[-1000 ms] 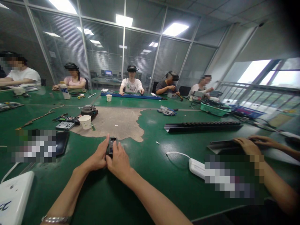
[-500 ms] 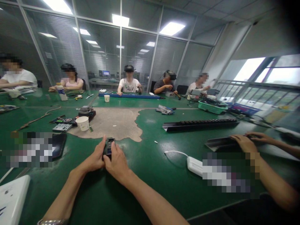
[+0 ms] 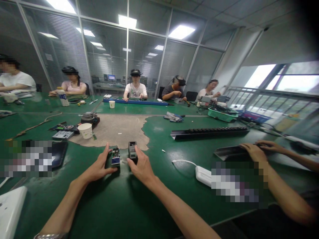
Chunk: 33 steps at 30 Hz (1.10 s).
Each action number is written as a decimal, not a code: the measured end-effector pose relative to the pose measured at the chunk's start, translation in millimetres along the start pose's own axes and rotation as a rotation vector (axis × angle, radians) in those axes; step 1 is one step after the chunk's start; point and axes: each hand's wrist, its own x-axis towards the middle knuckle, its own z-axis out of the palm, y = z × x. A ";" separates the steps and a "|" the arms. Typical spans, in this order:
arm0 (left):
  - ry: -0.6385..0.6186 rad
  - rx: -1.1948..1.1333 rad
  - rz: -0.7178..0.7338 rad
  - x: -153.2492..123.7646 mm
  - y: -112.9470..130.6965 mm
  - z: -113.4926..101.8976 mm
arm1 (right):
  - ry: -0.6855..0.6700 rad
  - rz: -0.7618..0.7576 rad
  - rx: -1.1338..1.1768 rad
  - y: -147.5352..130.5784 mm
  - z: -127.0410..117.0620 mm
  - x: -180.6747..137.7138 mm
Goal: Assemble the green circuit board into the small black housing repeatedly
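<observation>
My left hand [image 3: 98,166] grips a small electronic module [image 3: 115,157] between thumb and fingers. Its upper side shows bare circuitry and a dark blue part, over a dark base. A short distance to the right, my right hand [image 3: 144,166] holds a dark grey plastic housing [image 3: 132,150] with openings in its top end. A gap separates the two pieces, both near the front edge of a worn beige patch [image 3: 117,129] on the green table. What exactly the module is cannot be made out.
Left of the patch stand a paper cup [image 3: 85,130] and a metal drive-like part [image 3: 62,135]. A white power strip [image 3: 203,176] lies to the right, by a co-worker's hands [image 3: 254,151] on a black channel [image 3: 224,152]. A longer black channel [image 3: 209,132] lies behind. People sit opposite.
The single device between both hands has come apart into two pieces. My right hand has moved right with the housing, while the module stays in my left. The view has shifted slightly.
</observation>
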 end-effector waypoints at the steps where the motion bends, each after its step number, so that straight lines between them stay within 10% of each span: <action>1: -0.002 0.002 0.000 0.1 0.2 -0.4 | -0.002 0.016 -0.008 5.5 -3.0 -3.6; 33: -0.009 -0.016 -0.025 -0.5 -1.5 -4.9 | -0.026 0.075 -0.048 29.6 2.2 -32.4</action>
